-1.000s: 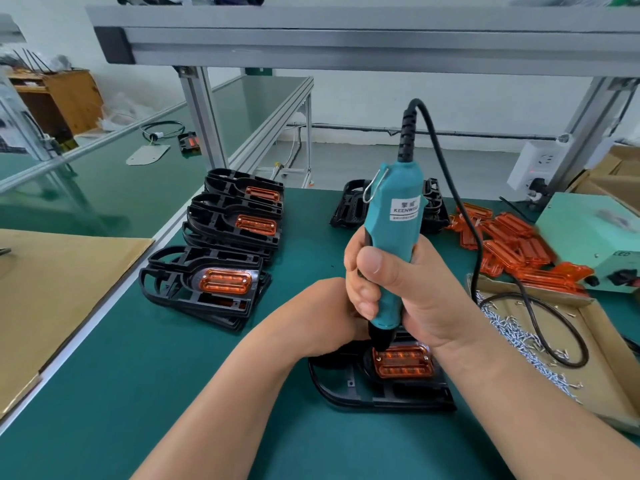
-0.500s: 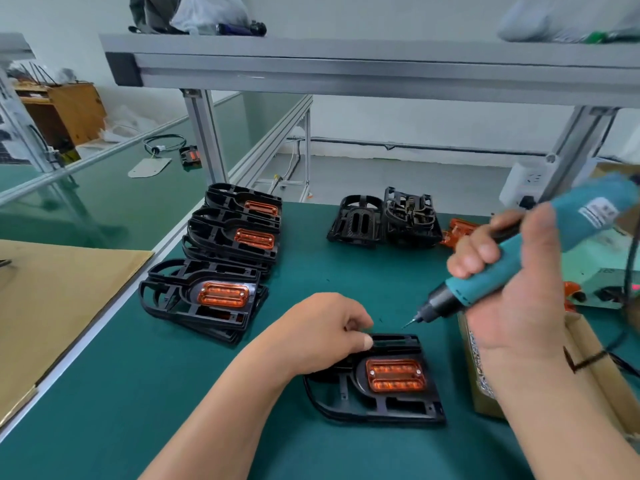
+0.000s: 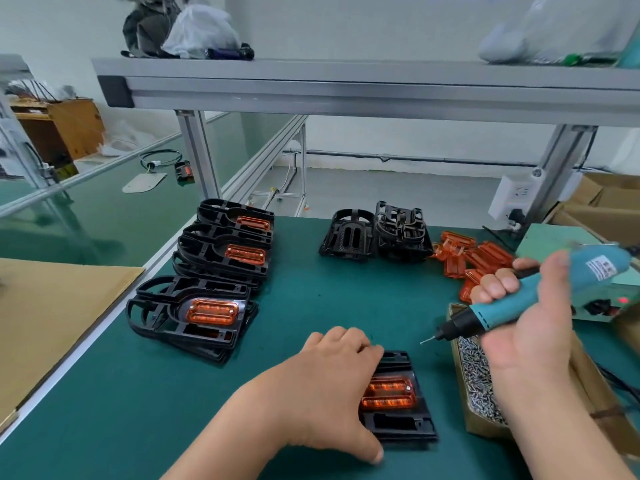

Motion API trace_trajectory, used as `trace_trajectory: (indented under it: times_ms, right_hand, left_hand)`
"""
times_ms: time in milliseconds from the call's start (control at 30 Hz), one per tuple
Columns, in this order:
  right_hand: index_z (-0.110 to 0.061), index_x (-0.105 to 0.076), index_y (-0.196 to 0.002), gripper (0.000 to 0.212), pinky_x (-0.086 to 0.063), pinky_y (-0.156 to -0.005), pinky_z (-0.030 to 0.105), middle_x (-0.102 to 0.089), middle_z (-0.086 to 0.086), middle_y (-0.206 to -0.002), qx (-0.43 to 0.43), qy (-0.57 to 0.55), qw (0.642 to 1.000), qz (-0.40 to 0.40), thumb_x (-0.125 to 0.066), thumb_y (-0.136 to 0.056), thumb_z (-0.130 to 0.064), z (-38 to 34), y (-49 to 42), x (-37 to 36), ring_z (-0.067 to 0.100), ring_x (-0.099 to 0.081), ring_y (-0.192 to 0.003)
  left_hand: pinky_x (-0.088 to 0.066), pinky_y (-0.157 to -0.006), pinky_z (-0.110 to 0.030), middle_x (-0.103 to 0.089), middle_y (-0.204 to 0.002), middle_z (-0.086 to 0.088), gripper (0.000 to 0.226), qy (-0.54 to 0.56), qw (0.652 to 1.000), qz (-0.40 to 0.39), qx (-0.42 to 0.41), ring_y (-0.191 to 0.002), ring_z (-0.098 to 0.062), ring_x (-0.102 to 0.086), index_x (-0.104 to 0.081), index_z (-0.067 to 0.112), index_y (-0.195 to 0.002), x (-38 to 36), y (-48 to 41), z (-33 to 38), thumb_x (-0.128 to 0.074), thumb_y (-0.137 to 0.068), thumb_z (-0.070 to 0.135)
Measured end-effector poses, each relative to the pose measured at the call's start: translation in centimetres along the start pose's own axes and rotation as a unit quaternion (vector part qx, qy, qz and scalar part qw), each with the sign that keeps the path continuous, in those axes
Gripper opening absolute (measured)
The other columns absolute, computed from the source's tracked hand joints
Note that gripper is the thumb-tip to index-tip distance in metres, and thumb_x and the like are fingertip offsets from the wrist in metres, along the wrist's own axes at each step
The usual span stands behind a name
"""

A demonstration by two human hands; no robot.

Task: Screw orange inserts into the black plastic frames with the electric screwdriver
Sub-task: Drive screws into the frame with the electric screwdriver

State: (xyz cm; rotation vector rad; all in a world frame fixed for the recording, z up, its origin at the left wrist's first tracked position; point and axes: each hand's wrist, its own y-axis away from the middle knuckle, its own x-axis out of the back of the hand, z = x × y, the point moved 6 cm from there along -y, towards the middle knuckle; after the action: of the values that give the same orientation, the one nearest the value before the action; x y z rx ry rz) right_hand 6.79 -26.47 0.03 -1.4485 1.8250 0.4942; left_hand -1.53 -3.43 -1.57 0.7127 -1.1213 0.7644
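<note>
One frame [image 3: 398,429], insert [image 3: 388,393] lengthwise left-right, lies under our left fingers [image 3: 346,341], laid flat; right fingers [image 3: 502,285] clamp the screwdriver [image 3: 588,271], bit [image 3: 429,339] beyond-right of it.

Left hand [image 3: 332,386] covers the left part of the black frame [image 3: 422,427] near the bench's front edge; the blurred electric screwdriver [image 3: 512,306] is cut off at right.

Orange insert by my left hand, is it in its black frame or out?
In. The orange insert sits in the recess of the black frame, which the left hand rests on.
</note>
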Motion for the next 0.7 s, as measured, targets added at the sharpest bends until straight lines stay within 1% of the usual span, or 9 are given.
trace_trajectory:
  times_ms: [67, 133, 200, 267, 300, 367, 467, 533, 700]
  right_hand:
    - [-0.025, -0.060, -0.086, 0.039, -0.042, -0.061, 0.022, -0.043, -0.007, -0.070, -0.002, 0.002, 1.000, 0.008, -0.071, -0.092, -0.062, 0.0, 0.1, 0.0, 0.010, -0.042, -0.062]
    - [-0.025, -0.059, -0.085, 0.038, -0.041, -0.060, 0.022, -0.042, -0.007, -0.070, 0.000, -0.001, 1.000, 0.015, -0.069, -0.095, -0.061, 0.0, 0.0, 0.1, 0.010, -0.042, -0.062]
    - [-0.025, -0.059, -0.085, 0.038, -0.041, -0.060, 0.022, -0.042, -0.007, -0.070, 0.002, -0.006, 1.000, 0.022, -0.065, -0.098, -0.060, 0.0, 0.0, 0.1, 0.010, -0.042, -0.062]
    - [-0.024, -0.059, -0.085, 0.038, -0.040, -0.060, 0.022, -0.042, -0.006, -0.069, 0.004, -0.010, 1.000, 0.029, -0.065, -0.099, -0.060, 0.1, 0.0, 0.1, 0.011, -0.041, -0.062]
    - [-0.024, -0.059, -0.084, 0.039, -0.040, -0.060, 0.022, -0.042, -0.006, -0.069, 0.005, -0.009, 1.000, 0.030, -0.064, -0.099, -0.060, 0.1, 0.0, 0.1, 0.011, -0.041, -0.061]
    - [-0.024, -0.059, -0.084, 0.039, -0.041, -0.059, 0.022, -0.043, -0.007, -0.067, 0.006, -0.008, 0.999, 0.033, -0.061, -0.101, -0.059, 0.3, -0.1, 0.2, 0.011, -0.041, -0.061]
    - [-0.025, -0.060, -0.083, 0.039, -0.042, -0.058, 0.022, -0.044, -0.007, -0.067, 0.000, -0.005, 0.999, 0.042, -0.061, -0.101, -0.060, 0.5, -0.3, 0.4, 0.010, -0.043, -0.060]
    - [-0.025, -0.061, -0.084, 0.040, -0.042, -0.059, 0.022, -0.044, -0.007, -0.068, -0.001, -0.011, 0.999, 0.042, -0.065, -0.099, -0.061, 0.6, -0.3, 0.5, 0.010, -0.043, -0.060]
    - [-0.024, -0.057, -0.085, 0.039, -0.038, -0.063, 0.022, -0.041, -0.007, -0.070, 0.020, -0.013, 0.998, 0.055, -0.062, -0.099, -0.060, 0.0, 1.0, -0.6, 0.010, -0.042, -0.061]
  left_hand:
    - [-0.033, -0.102, -0.032, -0.037, -0.127, 0.008, 0.082, -0.009, 1.000, 0.005, 0.006, -0.114, -0.015, -0.028, -0.044, 0.023, -0.139, 0.5, 0.2, 0.0, -0.074, -0.075, 0.064]
    - [-0.029, -0.106, -0.032, -0.036, -0.130, 0.008, 0.081, -0.011, 1.000, 0.015, 0.016, -0.119, -0.015, -0.028, -0.041, 0.023, -0.142, 1.3, 0.5, -0.5, -0.073, -0.076, 0.059]
    - [-0.019, -0.113, -0.028, -0.032, -0.137, 0.011, 0.087, -0.020, 0.998, 0.054, 0.030, -0.129, -0.013, -0.024, -0.034, 0.027, -0.149, 2.7, 1.0, -1.4, -0.072, -0.076, 0.054]
    - [-0.003, -0.122, -0.029, -0.026, -0.148, 0.016, 0.097, -0.035, 0.993, 0.094, 0.054, -0.142, -0.007, -0.016, -0.022, 0.032, -0.157, 4.5, 1.8, -2.9, -0.071, -0.074, 0.049]
    - [0.004, -0.125, -0.033, -0.022, -0.152, 0.019, 0.101, -0.039, 0.991, 0.108, 0.075, -0.147, -0.005, -0.012, -0.017, 0.035, -0.159, 5.4, 2.4, -3.8, -0.070, -0.073, 0.046]
    - [0.010, -0.128, -0.044, -0.019, -0.155, 0.022, 0.106, -0.046, 0.982, 0.129, 0.130, -0.152, -0.003, -0.008, -0.014, 0.038, -0.161, 7.0, 3.7, -6.0, -0.070, -0.071, 0.038]
    - [0.010, -0.129, -0.048, -0.018, -0.156, 0.023, 0.108, -0.068, 0.963, 0.149, 0.215, -0.153, -0.004, -0.008, -0.014, 0.047, -0.160, 8.9, 6.2, -9.6, -0.072, -0.070, 0.028]
    - [0.008, -0.129, -0.048, -0.018, -0.157, 0.023, 0.107, -0.073, 0.953, 0.140, 0.257, -0.154, -0.006, -0.007, -0.017, 0.054, -0.157, 9.4, 8.0, -11.8, -0.074, -0.071, 0.025]
    - [0.011, -0.127, -0.050, -0.016, -0.161, 0.022, 0.091, -0.052, 0.943, 0.101, 0.312, -0.156, -0.009, -0.002, -0.036, 0.061, -0.144, 9.5, 10.6, -15.3, -0.074, -0.072, 0.019]
